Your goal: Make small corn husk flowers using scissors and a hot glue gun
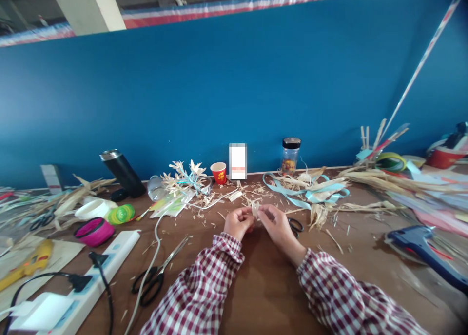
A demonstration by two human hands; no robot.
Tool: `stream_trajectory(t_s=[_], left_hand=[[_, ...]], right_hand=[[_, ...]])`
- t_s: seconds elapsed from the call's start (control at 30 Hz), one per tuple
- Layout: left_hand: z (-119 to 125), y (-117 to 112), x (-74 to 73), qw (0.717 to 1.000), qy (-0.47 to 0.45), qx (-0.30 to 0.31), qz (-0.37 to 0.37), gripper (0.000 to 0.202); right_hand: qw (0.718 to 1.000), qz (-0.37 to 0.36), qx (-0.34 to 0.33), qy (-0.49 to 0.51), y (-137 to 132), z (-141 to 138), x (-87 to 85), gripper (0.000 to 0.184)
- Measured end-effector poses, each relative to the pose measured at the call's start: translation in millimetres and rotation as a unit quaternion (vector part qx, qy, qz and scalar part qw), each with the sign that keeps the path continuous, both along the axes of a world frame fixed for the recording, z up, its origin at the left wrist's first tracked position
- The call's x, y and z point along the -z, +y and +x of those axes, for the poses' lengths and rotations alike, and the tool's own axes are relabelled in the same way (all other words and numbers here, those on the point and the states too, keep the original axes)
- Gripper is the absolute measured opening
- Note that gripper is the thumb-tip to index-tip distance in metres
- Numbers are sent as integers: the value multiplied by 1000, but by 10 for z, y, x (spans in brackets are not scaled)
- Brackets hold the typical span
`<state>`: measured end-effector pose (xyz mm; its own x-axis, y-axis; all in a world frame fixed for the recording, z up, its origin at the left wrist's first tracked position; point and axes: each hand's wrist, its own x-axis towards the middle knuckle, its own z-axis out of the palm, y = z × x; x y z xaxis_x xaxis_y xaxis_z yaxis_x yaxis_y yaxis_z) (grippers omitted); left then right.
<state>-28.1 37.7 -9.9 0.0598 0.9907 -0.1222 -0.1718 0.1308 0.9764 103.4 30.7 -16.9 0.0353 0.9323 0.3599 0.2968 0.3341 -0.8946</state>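
My left hand and my right hand meet over the brown table, both in checked red-and-white sleeves. Their fingers pinch a small pale piece of dried husk between them, held just above the tabletop. Husk scraps lie scattered around the hands. A pair of black scissors lies right behind my right hand, partly hidden by it.
Larger scissors and a white power strip lie at the left front. A blue glue gun rests at the right. Behind are husk flowers, a red cup, a jar, a black flask and pale blue ribbon.
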Motion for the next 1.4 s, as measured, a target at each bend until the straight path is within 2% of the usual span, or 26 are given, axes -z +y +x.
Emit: stream_trajectory(t_s=[0.27,0.5,0.9,1.2,1.4], left_hand=[[6,-35,-50,999,31,2,-26,26],[7,-16,6,999,36,-13,-26,17],[-2,4,39,1000,9,-13,-24,20],[12,-36,-30,1000,9,7,-24,23],[7,-28,-9,999,19,-3,-39,21]], right_hand=[[1000,-7,4,9,7,-6,19,23],[1000,-16,2,20,7,-4,16,20],[1000,-20,6,16,9,-14,24,23],[1000,-14,6,20,1,-11,13,26],[1000,-22,0,17,-4,-14,7,28]])
